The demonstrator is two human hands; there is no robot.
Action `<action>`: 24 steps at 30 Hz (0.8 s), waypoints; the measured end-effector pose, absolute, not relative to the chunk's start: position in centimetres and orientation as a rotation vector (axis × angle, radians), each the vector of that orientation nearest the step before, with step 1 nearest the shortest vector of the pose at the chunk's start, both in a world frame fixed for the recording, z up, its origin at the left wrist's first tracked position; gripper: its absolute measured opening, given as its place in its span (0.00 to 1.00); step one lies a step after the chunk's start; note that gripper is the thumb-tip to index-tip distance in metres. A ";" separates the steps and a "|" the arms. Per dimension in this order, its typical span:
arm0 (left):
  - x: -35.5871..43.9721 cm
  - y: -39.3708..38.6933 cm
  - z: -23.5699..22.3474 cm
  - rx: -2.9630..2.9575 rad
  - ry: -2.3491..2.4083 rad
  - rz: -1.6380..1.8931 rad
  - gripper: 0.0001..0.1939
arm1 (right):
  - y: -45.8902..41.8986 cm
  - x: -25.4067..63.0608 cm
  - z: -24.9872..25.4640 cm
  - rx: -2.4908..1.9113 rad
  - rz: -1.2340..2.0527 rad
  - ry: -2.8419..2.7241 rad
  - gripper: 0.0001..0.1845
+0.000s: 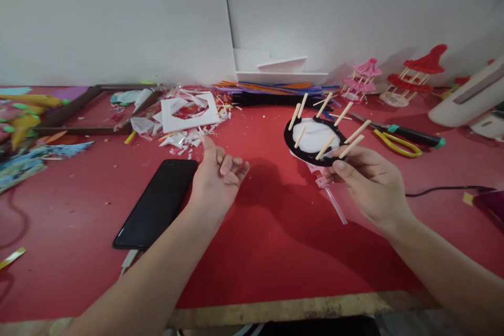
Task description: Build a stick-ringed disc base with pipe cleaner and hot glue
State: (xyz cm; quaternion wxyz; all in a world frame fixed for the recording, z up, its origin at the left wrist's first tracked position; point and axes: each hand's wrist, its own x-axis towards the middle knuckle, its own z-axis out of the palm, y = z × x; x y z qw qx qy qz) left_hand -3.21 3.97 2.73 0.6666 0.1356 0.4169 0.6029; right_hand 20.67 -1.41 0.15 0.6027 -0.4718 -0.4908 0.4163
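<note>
My right hand (372,181) pinches the near right edge of a round craft base (289,142). The base has a black fuzzy rim, a white middle and several short wooden sticks standing up from the rim, some leaning. Below it, partly hidden, is a pink object with a clear rod (335,205) that looks like a glue stick; I cannot tell whether it touches the hand. Palm up, my left hand (216,173) is empty, its thumb out and fingers loosely bent and apart. It is nearest the black phone (155,205), which lies with a cable plugged in.
White foam scraps (187,139) and a cut-out white board (171,122) lie at back left, near a brown frame (84,130). Pipe cleaners (275,89) line the wall. Pink (360,81) and red (421,65) stick models stand back right, behind yellow-handled scissors (397,144) and a black-handled tool (417,135).
</note>
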 end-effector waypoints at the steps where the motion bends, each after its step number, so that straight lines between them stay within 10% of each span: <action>1: -3.1 4.0 2.6 0.338 0.979 1.383 0.21 | -1.5 20.6 0.2 -1.087 0.975 -1.153 0.07; 3: -2.8 3.7 2.2 0.487 1.025 1.370 0.10 | -1.6 20.5 0.4 -1.063 0.989 -1.197 0.06; 10: -2.2 1.1 1.2 1.736 0.625 1.069 0.54 | -2.3 20.4 0.9 -0.918 1.008 -1.421 0.07; 24: -2.3 1.1 0.8 1.563 0.612 1.121 0.42 | -2.0 20.6 0.8 -0.934 1.114 -1.349 0.06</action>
